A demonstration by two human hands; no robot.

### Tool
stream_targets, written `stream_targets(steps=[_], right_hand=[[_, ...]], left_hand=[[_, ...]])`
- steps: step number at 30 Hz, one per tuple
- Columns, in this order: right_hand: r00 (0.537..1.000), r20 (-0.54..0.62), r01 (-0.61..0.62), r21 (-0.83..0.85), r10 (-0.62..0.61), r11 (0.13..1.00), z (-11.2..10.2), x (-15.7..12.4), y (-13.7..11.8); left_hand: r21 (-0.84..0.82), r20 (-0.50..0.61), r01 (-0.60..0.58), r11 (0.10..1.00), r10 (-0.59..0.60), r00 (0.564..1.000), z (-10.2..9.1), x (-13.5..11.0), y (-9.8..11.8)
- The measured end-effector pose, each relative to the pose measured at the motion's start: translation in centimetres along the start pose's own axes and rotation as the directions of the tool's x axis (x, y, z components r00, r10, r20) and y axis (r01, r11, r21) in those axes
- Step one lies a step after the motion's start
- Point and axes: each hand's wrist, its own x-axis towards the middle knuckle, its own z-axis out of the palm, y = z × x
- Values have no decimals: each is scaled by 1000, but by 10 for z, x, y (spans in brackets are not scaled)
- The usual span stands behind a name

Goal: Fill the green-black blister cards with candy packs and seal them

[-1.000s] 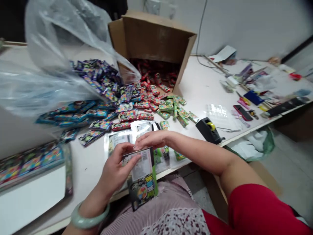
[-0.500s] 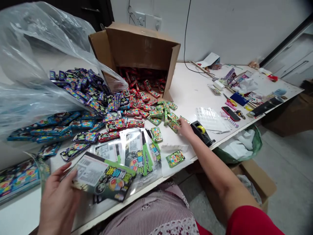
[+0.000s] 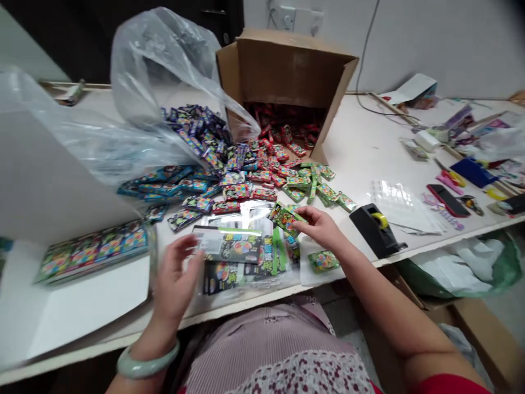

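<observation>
My left hand (image 3: 178,279), slightly blurred, pinches the left end of a black and green printed bag (image 3: 241,249). Beneath that bag lie several similar flat bags (image 3: 268,265) in clear plastic. Between the fingers of my right hand (image 3: 322,227) is a small green candy box (image 3: 285,220), tilted above the right end of the bags. Another green candy box (image 3: 324,261) lies near the table's front edge. Behind my right hand are loose green boxes (image 3: 326,191), beside piles of red boxes (image 3: 270,158), purple boxes (image 3: 205,134) and blue boxes (image 3: 164,186).
An open cardboard box (image 3: 287,65) with red boxes inside stands at the back. A clear plastic bag (image 3: 164,60) spreads at left, above a white carton (image 3: 94,306) holding a row of coloured boxes. A tape dispenser (image 3: 375,232) and phone (image 3: 448,200) lie right.
My right hand has taken a green candy box from the loose green ones and brought it left towards the bags. The view has swung left; my left hand still has the printed bag.
</observation>
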Motion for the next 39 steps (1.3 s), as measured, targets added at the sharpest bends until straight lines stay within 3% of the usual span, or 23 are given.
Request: stream_targets(steps=[1, 2, 4, 6, 9, 14, 18, 23, 26, 28, 31, 33, 35, 37, 39], right_hand=[[995, -4, 103, -141, -104, 985, 16, -2, -9], [978, 15, 204, -273, -208, 940, 32, -6, -17], [930, 126, 366, -424, -346, 828, 61, -14, -32], [874, 276, 483, -404, -400, 777, 78, -21, -40], [816, 387, 552, -303, -430, 777, 77, -22, -44], [785, 487, 594, -413, -384, 690, 56, -8, -51], [747, 575, 623, -429, -334, 654, 68, -6, -60], [764, 506, 620, -405, -400, 672, 82, -10, -55], [827, 358, 560, -459, -434, 689, 86, -11, -48], [856, 290, 517, -495, -428, 698, 87, -10, -44], [871, 319, 485, -452, -373, 748, 81, -12, -41], [860, 418, 450, -350, -293, 822, 71, -13, -43], [804, 541, 434, -249, -248, 866, 59, -14, -47], [759, 590, 489, -236, -276, 840, 51, -15, -52], [746, 578, 572, -303, -330, 763, 50, -14, -56]], left_hand=[[-182, 152, 118, 976, -91, 984, 10, -5, 15], [-321, 338, 280, 905, -166, 926, 21, -8, 27], [-516, 520, 513, 686, -226, 824, 42, -13, 44], [-661, 506, 544, 517, -230, 832, 56, -13, 48], [-748, 503, 537, 391, -194, 842, 53, -12, 41], [-696, 664, 663, 276, -106, 740, 40, -14, 31], [-725, 618, 644, 246, -180, 765, 51, -17, 26], [-713, 633, 659, 239, -186, 752, 55, -20, 21], [-706, 647, 653, 274, -125, 752, 53, -25, 24], [-713, 610, 621, 325, -146, 779, 52, -26, 27], [-722, 464, 532, 443, -260, 847, 45, -22, 27], [-698, 338, 457, 551, -308, 889, 34, -14, 24], [-643, 239, 383, 664, -301, 923, 22, -4, 22], [-551, 265, 361, 753, -252, 931, 14, 4, 23], [-458, 391, 373, 807, -194, 900, 16, 7, 27]])
